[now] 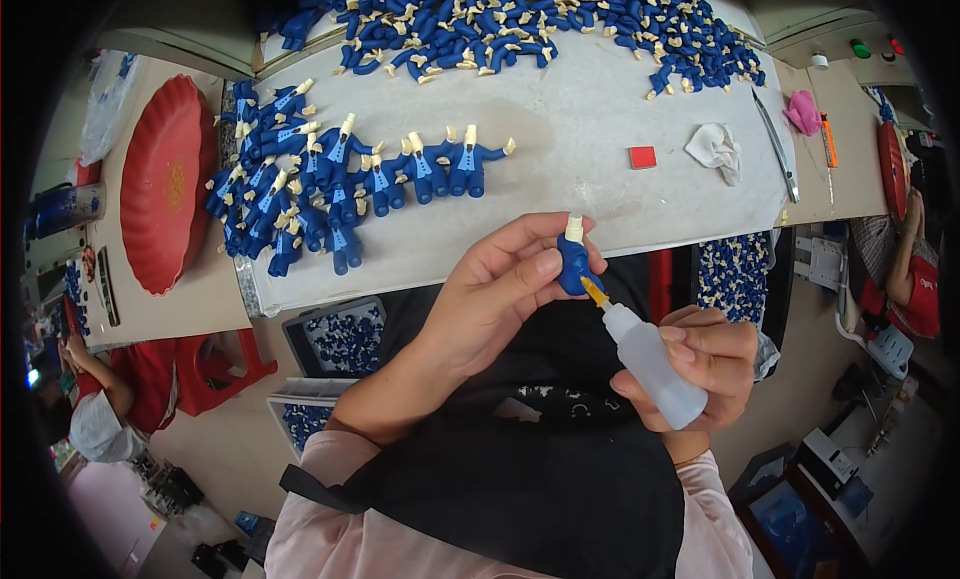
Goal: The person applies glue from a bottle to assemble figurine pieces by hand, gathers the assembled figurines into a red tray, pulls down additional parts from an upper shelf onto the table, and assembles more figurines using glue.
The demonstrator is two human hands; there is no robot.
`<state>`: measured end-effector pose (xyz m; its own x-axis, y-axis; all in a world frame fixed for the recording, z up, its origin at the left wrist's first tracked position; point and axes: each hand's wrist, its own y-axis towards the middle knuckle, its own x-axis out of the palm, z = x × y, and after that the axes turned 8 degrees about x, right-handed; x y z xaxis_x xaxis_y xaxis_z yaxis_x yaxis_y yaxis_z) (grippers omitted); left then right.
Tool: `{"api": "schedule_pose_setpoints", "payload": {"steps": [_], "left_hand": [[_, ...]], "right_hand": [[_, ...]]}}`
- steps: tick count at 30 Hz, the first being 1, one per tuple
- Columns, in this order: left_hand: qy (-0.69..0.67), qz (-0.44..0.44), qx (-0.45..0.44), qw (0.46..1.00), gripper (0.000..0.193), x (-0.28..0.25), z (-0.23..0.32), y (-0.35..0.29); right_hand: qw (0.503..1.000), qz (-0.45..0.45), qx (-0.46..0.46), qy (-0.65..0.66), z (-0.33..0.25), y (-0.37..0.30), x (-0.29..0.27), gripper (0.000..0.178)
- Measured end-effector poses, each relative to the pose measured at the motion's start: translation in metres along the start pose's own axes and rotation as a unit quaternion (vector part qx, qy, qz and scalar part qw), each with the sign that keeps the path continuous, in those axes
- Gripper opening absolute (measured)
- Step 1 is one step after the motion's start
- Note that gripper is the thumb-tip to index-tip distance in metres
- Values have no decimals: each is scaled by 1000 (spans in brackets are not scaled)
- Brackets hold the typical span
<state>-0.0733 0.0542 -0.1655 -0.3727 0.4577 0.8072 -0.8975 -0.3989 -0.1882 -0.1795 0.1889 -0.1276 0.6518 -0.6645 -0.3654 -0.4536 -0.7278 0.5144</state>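
Between the thumb and fingers of my left hand (510, 274) is a blue figurine body (572, 264) with a cream neck peg on top. My right hand (705, 364) is wrapped round a translucent white squeeze bottle (655, 364). The bottle tilts up to the left, and its yellow nozzle tip (594, 291) meets the lower side of the body; whether liquid comes out is too small to tell. On the table to the left lie several headless blue figurines (425, 169) with light blue fronts, cream neck pegs and outstretched arms.
A heap of loose blue arms with cream hands (460, 29) spreads along the table's back. Right of centre are a red square (642, 157), a crumpled white cloth (714, 151) and metal tweezers (776, 144). A red scalloped dish (165, 184) stands left. Crates of blue parts (345, 339) sit below; people work at both sides.
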Motion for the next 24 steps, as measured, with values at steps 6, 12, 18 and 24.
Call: {"api": "schedule_pose_setpoints", "payload": {"steps": [6,12,18,24], "left_hand": [[-8,-19,-23,1000,30,-1,-2,0],[-3,-23,-39,999,30,-1,-1,0],[-5,-21,-50,998,29,-3,-3,0],[-16,-12,-45,999,28,-3,-5,0]], "right_hand": [[1000,9,6,9,1,0,1,45],[1000,14,10,4,1,-1,1,45],[1000,23,13,4,2,-1,2,44],[1000,27,10,-5,3,-1,2,43]]}}
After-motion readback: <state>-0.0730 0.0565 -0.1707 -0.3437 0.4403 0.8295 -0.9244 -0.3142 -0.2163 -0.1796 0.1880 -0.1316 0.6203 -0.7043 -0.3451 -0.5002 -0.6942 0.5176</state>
